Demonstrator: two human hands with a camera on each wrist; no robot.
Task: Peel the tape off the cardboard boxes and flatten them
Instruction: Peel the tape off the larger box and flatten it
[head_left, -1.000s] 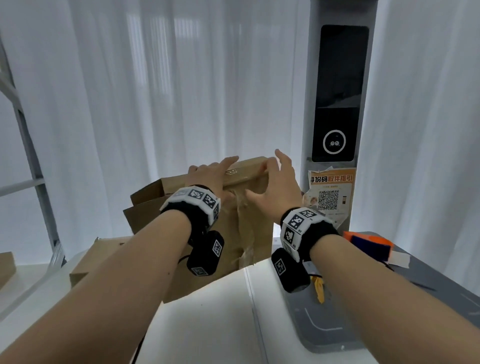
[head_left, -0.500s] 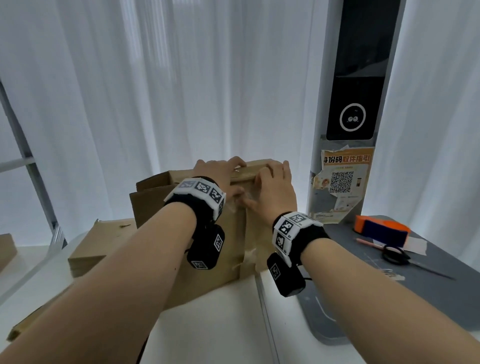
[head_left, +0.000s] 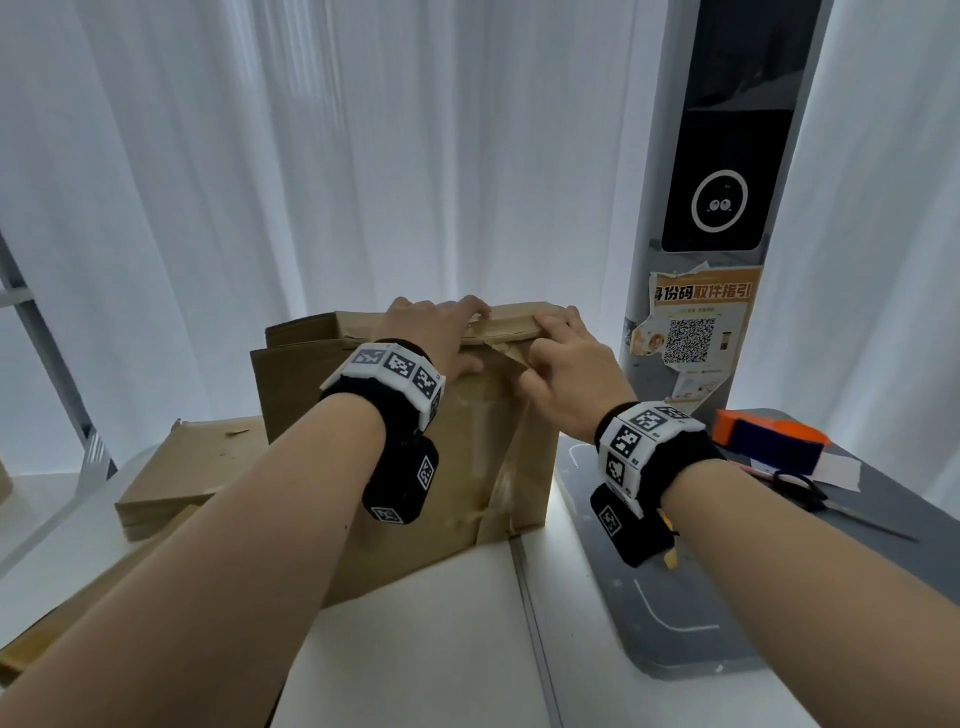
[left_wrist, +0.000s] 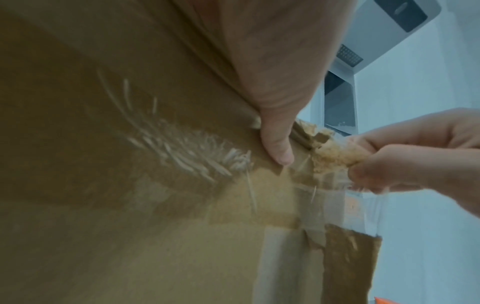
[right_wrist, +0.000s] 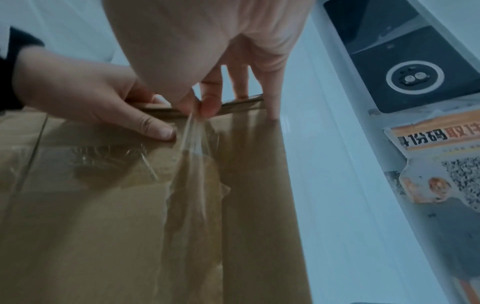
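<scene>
A brown cardboard box (head_left: 457, 467) stands upright on the white table (head_left: 415, 649). My left hand (head_left: 457, 338) grips its top edge, fingers hooked over the rim and thumb (left_wrist: 278, 148) pressed on the near face. Just to the right, my right hand (head_left: 535, 358) pinches a strip of clear tape (right_wrist: 193, 144) between thumb and forefinger at the top edge. The strip runs down the box face (right_wrist: 78, 226) and its upper end is lifted off. Torn cardboard fibres cling to the lifted tape (left_wrist: 335, 158). White scuffed tape residue marks the box face (left_wrist: 130, 226).
A stack of flattened cardboard (head_left: 187, 467) lies left of the box. To the right stands a grey kiosk pillar (head_left: 717, 197) on a grey base (head_left: 675, 623). An orange tape dispenser (head_left: 769, 441) and scissors (head_left: 810, 493) lie there. White curtains hang behind.
Both hands have come down onto the box's top edge. The right hand went from spread fingers to pinching the tape and lifting its end. The left hand now grips the rim.
</scene>
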